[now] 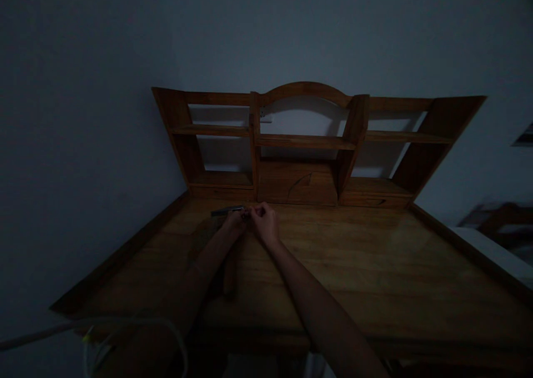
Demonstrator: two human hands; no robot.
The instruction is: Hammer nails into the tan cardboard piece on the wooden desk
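Note:
Both my arms reach out over a wooden desk [353,256] in dim light. My left hand [235,219] and my right hand [265,221] meet near the back of the desk, fingers curled together. Between them they hold a small dark elongated object [227,211] that sticks out to the left of my left hand. It is too dark to make out what the object is. The fingers of both hands pinch around its right end.
A wooden hutch [303,142] with open shelves stands at the back of the desk against a pale wall. A raised wooden rim [120,256] runs along the desk's left side. A white cable [125,325] loops at the lower left.

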